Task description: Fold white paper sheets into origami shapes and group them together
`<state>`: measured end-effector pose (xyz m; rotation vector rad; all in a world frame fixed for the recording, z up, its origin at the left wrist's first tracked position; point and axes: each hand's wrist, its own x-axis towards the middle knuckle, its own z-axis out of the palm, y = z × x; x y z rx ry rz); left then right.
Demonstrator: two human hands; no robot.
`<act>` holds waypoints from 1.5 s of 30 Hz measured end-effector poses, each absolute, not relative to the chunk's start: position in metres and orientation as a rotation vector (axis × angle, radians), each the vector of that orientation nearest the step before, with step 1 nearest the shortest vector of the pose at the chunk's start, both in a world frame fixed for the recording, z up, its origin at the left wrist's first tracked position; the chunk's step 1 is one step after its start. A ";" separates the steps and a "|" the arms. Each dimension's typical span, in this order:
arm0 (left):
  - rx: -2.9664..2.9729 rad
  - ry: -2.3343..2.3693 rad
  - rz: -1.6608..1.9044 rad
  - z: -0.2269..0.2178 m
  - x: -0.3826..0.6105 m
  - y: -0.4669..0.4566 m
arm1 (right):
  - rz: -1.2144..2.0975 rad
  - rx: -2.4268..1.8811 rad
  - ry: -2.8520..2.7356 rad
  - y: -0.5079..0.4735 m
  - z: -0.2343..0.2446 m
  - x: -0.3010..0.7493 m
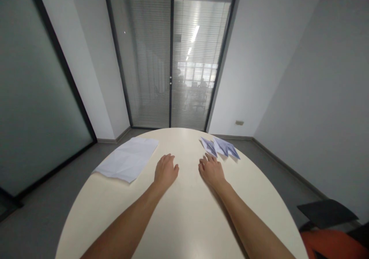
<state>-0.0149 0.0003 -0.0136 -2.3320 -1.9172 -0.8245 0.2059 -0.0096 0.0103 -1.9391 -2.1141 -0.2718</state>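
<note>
My left hand [166,170] rests palm down on the cream table [184,209], fingers stretched forward and thumb out to the side. It holds nothing. To its left lie white paper sheets [127,158] with light creases, reaching the table's left edge. My right hand [211,168] is also palm down on the table, fingers forward and somewhat bent, with nothing visible in it. Just beyond its fingertips is a folded paper piece [209,145], white and bluish. Beside that one, farther right, lies more folded paper [226,148] with pointed corners near the table's far right edge.
An orange and black chair [331,239] stands at the lower right, close to the table. Beyond the rounded far edge is a glazed double door [170,59] with blinds. A frosted glass panel [37,86] stands on the left, and a plain wall [323,109] on the right.
</note>
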 end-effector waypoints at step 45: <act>-2.610 -1.790 -0.380 0.035 0.010 -0.044 | 0.270 -1.525 -2.468 -0.019 0.003 0.196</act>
